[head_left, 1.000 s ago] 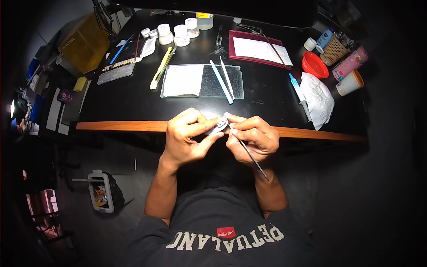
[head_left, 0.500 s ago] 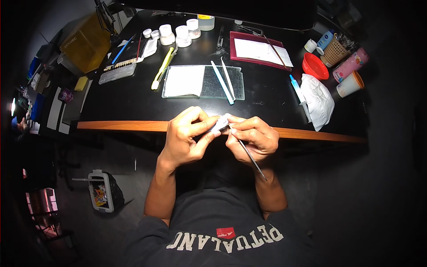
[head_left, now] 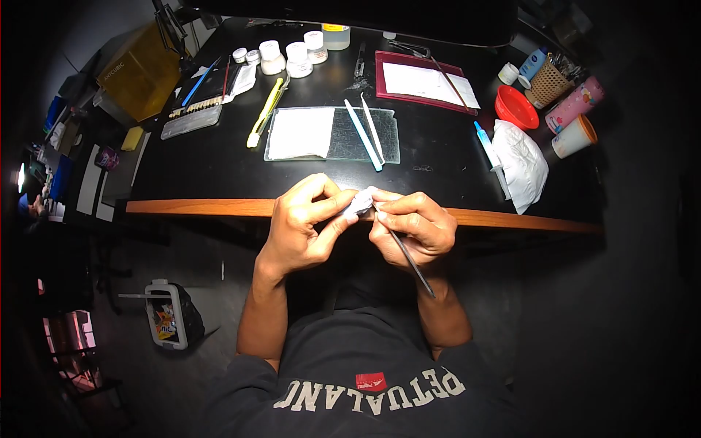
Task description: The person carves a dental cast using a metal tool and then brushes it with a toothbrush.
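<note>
Just over the table's front edge, my left hand (head_left: 305, 223) pinches a small whitish piece (head_left: 360, 202) between thumb and fingers. Its exact kind is too small to make out. My right hand (head_left: 418, 228) grips a thin dark-handled tool (head_left: 413, 263) like a pen, its long end slanting down toward my forearm. The tool's working tip is beside the piece and partly hidden by the fingers. My right fingertips come up against the piece's right side.
Beyond my hands lies a glass slab (head_left: 369, 150) with white paper and two slim tools (head_left: 363, 135). White jars (head_left: 298, 60) stand at the back. To the right are a crumpled tissue (head_left: 520, 166), a syringe (head_left: 492, 160) and a red bowl (head_left: 517, 107). A bin (head_left: 184, 315) stands on the floor.
Both hands hold nearly the same pose. The tool's lower end has shifted very slightly to the left; the view has moved a little too.
</note>
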The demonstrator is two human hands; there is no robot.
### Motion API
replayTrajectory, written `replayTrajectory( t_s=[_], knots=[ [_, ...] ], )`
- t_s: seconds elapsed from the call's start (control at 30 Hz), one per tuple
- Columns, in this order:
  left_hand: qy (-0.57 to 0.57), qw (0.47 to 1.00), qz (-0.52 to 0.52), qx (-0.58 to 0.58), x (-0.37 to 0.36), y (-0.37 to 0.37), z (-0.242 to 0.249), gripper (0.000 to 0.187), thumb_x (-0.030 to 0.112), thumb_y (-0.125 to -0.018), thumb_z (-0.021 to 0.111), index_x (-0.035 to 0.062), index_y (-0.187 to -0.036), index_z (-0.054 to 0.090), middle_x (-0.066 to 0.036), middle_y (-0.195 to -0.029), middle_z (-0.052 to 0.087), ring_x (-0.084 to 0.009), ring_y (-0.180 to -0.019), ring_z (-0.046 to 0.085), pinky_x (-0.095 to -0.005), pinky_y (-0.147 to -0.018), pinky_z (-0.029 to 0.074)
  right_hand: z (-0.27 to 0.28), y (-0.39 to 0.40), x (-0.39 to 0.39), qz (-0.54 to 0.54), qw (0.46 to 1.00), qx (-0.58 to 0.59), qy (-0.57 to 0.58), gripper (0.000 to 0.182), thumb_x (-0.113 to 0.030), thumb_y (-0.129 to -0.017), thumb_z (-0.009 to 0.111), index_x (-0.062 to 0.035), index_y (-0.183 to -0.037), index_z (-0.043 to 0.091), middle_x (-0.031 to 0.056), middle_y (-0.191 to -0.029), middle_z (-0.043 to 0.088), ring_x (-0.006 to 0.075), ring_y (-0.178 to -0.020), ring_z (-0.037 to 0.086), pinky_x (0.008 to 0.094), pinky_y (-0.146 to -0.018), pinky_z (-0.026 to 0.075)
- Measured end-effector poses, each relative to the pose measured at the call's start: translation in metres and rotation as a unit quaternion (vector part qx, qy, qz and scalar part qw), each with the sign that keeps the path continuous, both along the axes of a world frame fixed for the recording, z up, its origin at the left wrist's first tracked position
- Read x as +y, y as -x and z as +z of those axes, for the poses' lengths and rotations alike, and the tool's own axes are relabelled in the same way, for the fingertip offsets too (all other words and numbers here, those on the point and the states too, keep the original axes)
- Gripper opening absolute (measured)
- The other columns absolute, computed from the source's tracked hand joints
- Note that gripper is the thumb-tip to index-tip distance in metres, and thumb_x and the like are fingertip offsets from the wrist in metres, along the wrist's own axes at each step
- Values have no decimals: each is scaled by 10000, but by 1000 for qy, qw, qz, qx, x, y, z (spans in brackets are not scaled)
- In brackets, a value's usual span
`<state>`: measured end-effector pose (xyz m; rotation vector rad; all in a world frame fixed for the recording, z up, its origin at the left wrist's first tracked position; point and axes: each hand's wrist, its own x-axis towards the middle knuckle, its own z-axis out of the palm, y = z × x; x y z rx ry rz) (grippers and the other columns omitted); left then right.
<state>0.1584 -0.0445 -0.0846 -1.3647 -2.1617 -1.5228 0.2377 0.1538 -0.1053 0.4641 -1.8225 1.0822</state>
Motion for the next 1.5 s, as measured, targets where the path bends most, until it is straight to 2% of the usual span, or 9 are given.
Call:
replayTrajectory(
  t_s=[0.07, 0.33, 0.43, 0.73, 0.83, 1.17, 1.5],
  knots=[
    [-3, 1000, -5, -4, 0, 0, 0, 348, -8, -837, 869, -46, -1176, 800, -105, -895, 651, -190, -767, 626, -315, -672, 508, -2, -4, 2, 20, 1000, -16, 1, 217, 164, -767, 815, 19, -919, 764, 150, -892, 745, 349, -937, 831, 398, -849, 710],
    [-4, 1000, -8, -23, 0, 0, 1, 330, -33, -860, 840, -46, -1187, 794, -130, -939, 677, -215, -811, 664, -330, -709, 538, 1, -2, 1, 31, 1000, -6, 1, 213, 163, -772, 820, 24, -924, 769, 152, -907, 747, 367, -965, 829, 388, -839, 712],
    [-14, 1000, 9, -8, 3, -1, 3, 239, 1, -866, 845, 0, -1102, 811, -92, -916, 699, -239, -803, 683, -358, -687, 556, 4, -3, 2, 32, 999, -9, -5, 210, 161, -772, 823, 23, -921, 770, 153, -910, 753, 366, -971, 830, 382, -830, 712],
    [-14, 1000, 16, -14, 3, -1, 1, 255, 3, -865, 843, 7, -1118, 813, -90, -924, 704, -246, -802, 689, -364, -693, 560, 1, -3, 2, 25, 1000, -6, -4, 219, 159, -771, 828, 17, -930, 777, 154, -917, 762, 366, -977, 830, 379, -825, 711],
    [3, 1000, 2, 1, -1, 0, 1, 347, -39, -847, 849, -43, -1189, 795, -125, -944, 688, -222, -812, 669, -336, -717, 541, 1, -3, 2, 29, 1000, -10, -6, 224, 157, -771, 831, 16, -938, 780, 153, -915, 761, 366, -980, 829, 384, -834, 711],
    [9, 1000, -14, -3, -6, 3, 0, 364, -49, -828, 852, -37, -1189, 802, -112, -927, 678, -207, -801, 658, -330, -695, 530, 0, -1, 3, 50, 999, -9, -1, 225, 150, -773, 837, 23, -952, 789, 149, -909, 757, 355, -949, 832, 406, -868, 709],
    [11, 1000, 1, 10, -2, 1, 3, 372, -32, -806, 876, -36, -1170, 804, -107, -901, 669, -220, -783, 653, -337, -681, 526, 1, 0, 0, 15, 999, -7, -35, 255, 139, -756, 855, 17, -970, 789, 143, -908, 753, 348, -945, 833, 400, -865, 712]
  ],
)
